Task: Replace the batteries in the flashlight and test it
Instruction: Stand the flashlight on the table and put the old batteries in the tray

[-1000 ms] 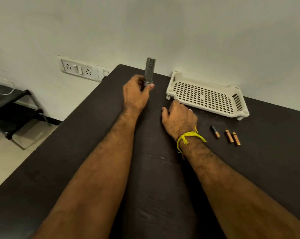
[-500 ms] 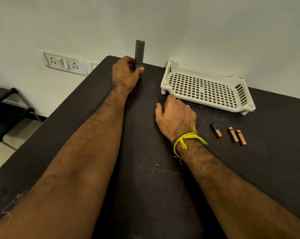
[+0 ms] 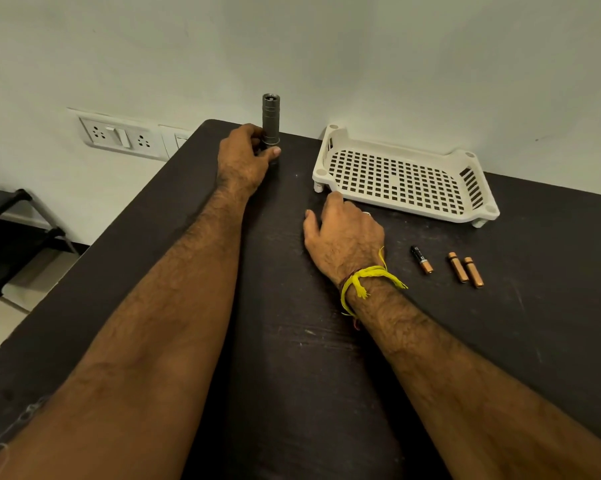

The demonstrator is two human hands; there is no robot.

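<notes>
Near the far left corner of the worktop (image 3: 292, 341) our left hand (image 3: 245, 161) holds the flashlight (image 3: 270, 123) upright, the grip curled round its base. It is tall and narrow, so we judge it may tip over if we let go carelessly. Our right hand (image 3: 344, 237) rests open on the worktop, holding nothing. Three batteries (image 3: 458, 267) lie toward the right edge; they could roll.

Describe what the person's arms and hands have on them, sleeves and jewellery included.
Both forearms are bare, with no sleeves in view. The right wrist wears a yellow thread band, knotted with loose frayed ends, and a thin dark red thread beside it. A finger of the right hand may carry a ring, too small to tell. The left hand wears nothing visible.
</notes>
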